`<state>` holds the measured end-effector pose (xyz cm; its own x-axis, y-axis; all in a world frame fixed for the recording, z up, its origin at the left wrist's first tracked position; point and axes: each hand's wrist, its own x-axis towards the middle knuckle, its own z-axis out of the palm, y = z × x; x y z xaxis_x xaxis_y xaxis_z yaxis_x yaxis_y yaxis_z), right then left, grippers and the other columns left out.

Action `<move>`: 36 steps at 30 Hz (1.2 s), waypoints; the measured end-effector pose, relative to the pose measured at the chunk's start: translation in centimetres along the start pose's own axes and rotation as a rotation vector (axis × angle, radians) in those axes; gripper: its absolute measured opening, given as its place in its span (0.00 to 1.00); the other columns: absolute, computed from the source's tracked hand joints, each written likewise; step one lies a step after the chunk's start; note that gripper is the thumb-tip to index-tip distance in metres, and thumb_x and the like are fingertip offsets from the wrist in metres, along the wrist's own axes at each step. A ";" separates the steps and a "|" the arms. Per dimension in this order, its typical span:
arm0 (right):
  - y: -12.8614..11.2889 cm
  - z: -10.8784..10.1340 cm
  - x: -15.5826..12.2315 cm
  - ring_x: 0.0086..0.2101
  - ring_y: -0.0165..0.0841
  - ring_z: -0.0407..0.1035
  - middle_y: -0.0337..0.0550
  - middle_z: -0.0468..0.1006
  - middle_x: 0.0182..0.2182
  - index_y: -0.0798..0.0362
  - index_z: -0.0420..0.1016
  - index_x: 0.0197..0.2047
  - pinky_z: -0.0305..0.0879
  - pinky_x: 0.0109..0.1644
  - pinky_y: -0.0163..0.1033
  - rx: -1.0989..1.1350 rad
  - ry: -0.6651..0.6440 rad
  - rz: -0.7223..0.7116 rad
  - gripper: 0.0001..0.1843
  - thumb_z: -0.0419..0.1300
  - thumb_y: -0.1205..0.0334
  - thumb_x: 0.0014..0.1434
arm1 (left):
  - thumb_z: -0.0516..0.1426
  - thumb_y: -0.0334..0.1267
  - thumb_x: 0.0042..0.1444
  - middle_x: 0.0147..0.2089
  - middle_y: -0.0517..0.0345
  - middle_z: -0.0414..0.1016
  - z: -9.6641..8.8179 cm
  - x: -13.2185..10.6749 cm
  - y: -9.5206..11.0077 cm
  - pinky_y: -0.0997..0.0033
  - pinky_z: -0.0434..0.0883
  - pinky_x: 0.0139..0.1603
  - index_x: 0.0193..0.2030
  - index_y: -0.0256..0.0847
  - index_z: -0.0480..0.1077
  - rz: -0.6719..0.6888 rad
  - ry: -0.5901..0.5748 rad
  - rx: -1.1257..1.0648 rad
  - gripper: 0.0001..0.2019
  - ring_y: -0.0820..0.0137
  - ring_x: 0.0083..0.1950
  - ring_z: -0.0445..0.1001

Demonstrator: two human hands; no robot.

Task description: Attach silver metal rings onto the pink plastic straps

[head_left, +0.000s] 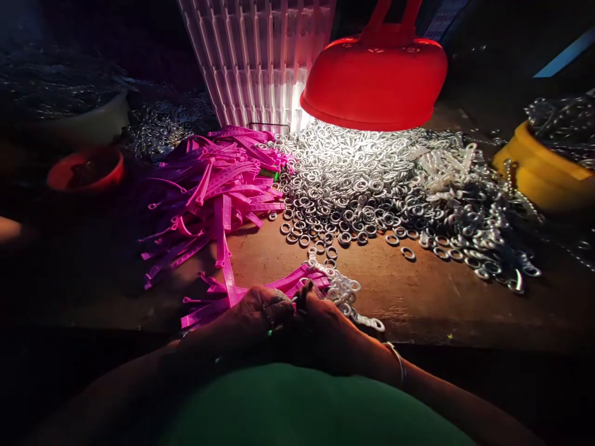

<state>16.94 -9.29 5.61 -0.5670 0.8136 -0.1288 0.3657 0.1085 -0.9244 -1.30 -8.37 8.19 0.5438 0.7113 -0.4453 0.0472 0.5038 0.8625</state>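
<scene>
Magenta straps (204,186), flat and narrow, spill in a loose heap to the left, some ending in a small loop. They look light and limp, likely to bend wherever they are lifted, so the flat band just beside an end seems the surest hold. Silvery rings (362,186) form a broad bank beside them; these look hard, slick and light, apt to skid or tangle, and best pinched by the rim. A smaller cluster of pale rings (346,294) lies just beyond the right hand (332,328), next to more magenta strips (297,282).

The fingers of the left hand (260,310) and those of the right are drawn into close pinches that meet at the front edge, around a small pale piece (294,299) — mostly hidden, so I cannot tell whether it is a ring. A bangle (400,362) circles the right wrist.

Worn brown wood makes up the surface (395,297), bare towards the front right. A red lamp shade (376,80) hangs low over the rings, whitening them and a ribbed translucent panel (260,62) standing behind. Beyond that glow the room is dark — a yellow tub (539,170) of shiny pieces at the right, a red bowl (60,181) and a pale basin (97,124) at the left.
</scene>
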 end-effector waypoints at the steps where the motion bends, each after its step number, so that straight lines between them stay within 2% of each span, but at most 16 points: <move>1: -0.1 0.0 0.1 0.23 0.28 0.55 0.37 0.67 0.24 0.51 0.58 0.33 0.50 0.24 0.34 -0.007 -0.025 -0.003 0.04 0.51 0.61 0.57 | 0.58 0.56 0.50 0.22 0.59 0.60 0.0 0.1 -0.2 0.73 0.55 0.25 0.22 0.33 0.65 -0.017 -0.009 -0.027 0.23 0.76 0.24 0.58; 5: -1.0 -0.7 0.6 0.22 0.27 0.54 0.37 0.66 0.24 0.51 0.56 0.32 0.50 0.24 0.34 -0.118 -0.139 0.011 0.07 0.55 0.64 0.53 | 0.62 0.52 0.44 0.20 0.61 0.57 0.2 0.2 -0.3 0.74 0.53 0.22 0.20 0.35 0.62 -0.144 -0.018 -0.146 0.21 0.78 0.22 0.55; 7: -1.6 -1.2 1.0 0.23 0.27 0.54 0.38 0.66 0.25 0.52 0.57 0.32 0.50 0.25 0.35 -0.178 -0.178 -0.003 0.06 0.53 0.66 0.54 | 0.63 0.51 0.44 0.21 0.61 0.57 0.4 0.3 -0.2 0.74 0.53 0.22 0.20 0.35 0.62 -0.166 0.001 -0.203 0.21 0.78 0.23 0.55; 10: -2.5 -2.2 1.7 0.23 0.26 0.53 0.37 0.65 0.25 0.53 0.57 0.32 0.50 0.26 0.34 -0.175 -0.195 -0.060 0.03 0.50 0.68 0.57 | 0.63 0.55 0.42 0.23 0.60 0.58 0.2 0.8 0.2 0.74 0.54 0.24 0.22 0.35 0.62 -0.150 0.039 -0.164 0.23 0.76 0.24 0.57; 12: -2.8 -2.9 2.1 0.23 0.25 0.53 0.36 0.64 0.24 0.53 0.58 0.33 0.49 0.26 0.32 -0.165 -0.203 -0.092 0.04 0.50 0.66 0.60 | 0.61 0.58 0.41 0.22 0.60 0.57 -0.5 1.4 0.7 0.74 0.55 0.24 0.19 0.36 0.61 -0.082 0.035 -0.115 0.25 0.76 0.24 0.57; 14: -2.8 -3.4 2.3 0.24 0.24 0.53 0.35 0.65 0.25 0.53 0.58 0.33 0.48 0.26 0.32 -0.183 -0.186 -0.123 0.06 0.52 0.63 0.61 | 0.59 0.57 0.45 0.21 0.61 0.57 -1.8 1.8 1.2 0.74 0.55 0.24 0.18 0.36 0.60 0.022 0.027 0.017 0.24 0.76 0.24 0.57; 16: -2.1 -4.1 2.4 0.24 0.24 0.53 0.35 0.65 0.25 0.53 0.59 0.33 0.48 0.26 0.32 -0.219 -0.154 -0.142 0.07 0.53 0.62 0.61 | 0.56 0.50 0.51 0.23 0.60 0.59 -3.6 1.9 1.4 0.75 0.55 0.25 0.22 0.35 0.64 0.073 0.062 0.236 0.19 0.76 0.25 0.57; 19: -0.5 -5.5 2.8 0.23 0.25 0.54 0.35 0.65 0.22 0.54 0.63 0.32 0.47 0.26 0.33 -0.370 -0.096 -0.113 0.08 0.54 0.60 0.61 | 0.54 0.43 0.53 0.26 0.58 0.66 -6.0 1.5 0.4 0.75 0.58 0.28 0.30 0.35 0.69 0.012 0.214 0.516 0.12 0.73 0.28 0.62; 21: 0.7 -6.7 3.6 0.24 0.27 0.57 0.37 0.68 0.23 0.54 0.68 0.33 0.49 0.28 0.34 -0.487 -0.067 -0.121 0.09 0.55 0.57 0.61 | 0.54 0.43 0.53 0.28 0.56 0.70 -6.8 1.0 -1.0 0.74 0.59 0.30 0.33 0.36 0.70 -0.007 0.315 0.703 0.11 0.70 0.30 0.66; 25: 2.9 -7.9 7.3 0.33 0.31 0.64 0.44 0.74 0.32 0.55 0.72 0.36 0.54 0.37 0.36 -0.580 0.088 -0.260 0.11 0.54 0.56 0.63 | 0.48 0.40 0.58 0.30 0.55 0.71 -5.8 0.6 -3.7 0.72 0.59 0.34 0.30 0.37 0.70 0.098 0.434 0.926 0.14 0.69 0.34 0.67; 28: 4.3 -6.9 11.7 0.33 0.33 0.64 0.48 0.74 0.33 0.57 0.71 0.35 0.52 0.38 0.37 -0.762 0.221 -0.283 0.08 0.55 0.62 0.61 | 0.46 0.39 0.60 0.31 0.54 0.71 -4.2 1.0 -4.6 0.70 0.59 0.36 0.29 0.38 0.70 0.115 0.509 0.992 0.15 0.68 0.35 0.67; 31: 5.0 -5.1 15.9 0.37 0.37 0.64 0.50 0.75 0.35 0.58 0.72 0.39 0.50 0.42 0.39 -0.938 0.303 -0.244 0.08 0.55 0.64 0.59 | 0.47 0.38 0.58 0.32 0.52 0.71 -3.0 1.6 -4.9 0.67 0.59 0.37 0.30 0.38 0.71 0.167 0.562 1.085 0.14 0.65 0.37 0.67; 34: 5.2 -3.8 18.9 0.41 0.40 0.62 0.51 0.74 0.36 0.59 0.71 0.44 0.48 0.45 0.42 -1.027 0.322 -0.191 0.12 0.53 0.63 0.60 | 0.47 0.37 0.57 0.29 0.52 0.70 -2.7 1.8 -4.6 0.67 0.58 0.35 0.26 0.38 0.68 0.178 0.501 1.086 0.13 0.66 0.34 0.66; 36: 5.1 -3.4 20.0 0.41 0.42 0.62 0.52 0.74 0.35 0.59 0.70 0.48 0.48 0.46 0.44 -1.056 0.328 -0.154 0.15 0.51 0.63 0.60 | 0.48 0.37 0.56 0.27 0.55 0.69 -3.1 1.9 -3.9 0.68 0.58 0.33 0.24 0.38 0.66 0.190 0.434 0.986 0.12 0.68 0.31 0.65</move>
<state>9.98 9.48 -0.42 -0.4953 0.8441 0.2056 0.8404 0.5254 -0.1327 -3.03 -7.50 3.25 0.2806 0.9456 -0.1647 0.7495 -0.1087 0.6530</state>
